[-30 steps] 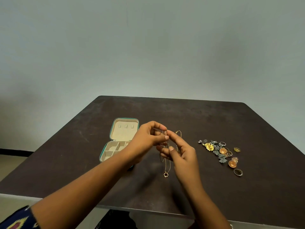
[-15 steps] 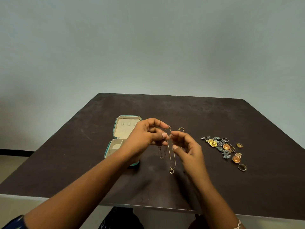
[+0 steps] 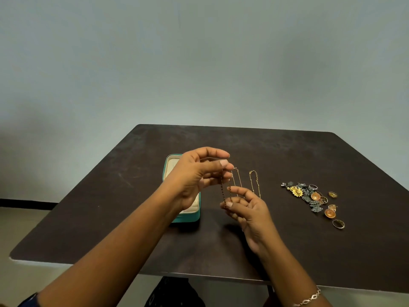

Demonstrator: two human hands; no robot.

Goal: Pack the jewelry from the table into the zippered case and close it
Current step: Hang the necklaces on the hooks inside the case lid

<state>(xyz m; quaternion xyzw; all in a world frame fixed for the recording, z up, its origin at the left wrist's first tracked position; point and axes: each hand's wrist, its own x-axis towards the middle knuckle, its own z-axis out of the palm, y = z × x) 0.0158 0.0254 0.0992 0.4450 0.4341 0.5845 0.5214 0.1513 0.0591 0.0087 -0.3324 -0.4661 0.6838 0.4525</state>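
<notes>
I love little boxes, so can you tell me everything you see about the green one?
The zippered case is small, teal outside, with a cream, soft-looking lining. It lies open on the dark table, lid raised at the far end. The left hand, pinching a thin chain, hides its middle, so its compartments cannot be seen. Only the table visibly touches it.

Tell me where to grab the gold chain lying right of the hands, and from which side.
Pinch the gold chain at its far end, where the clasp loop lies clear, from above. It lies flat and thin on the table, so nothing sticks up to grasp sideways, and its near end runs behind the right hand, which with the left hand holds a necklace.
</notes>
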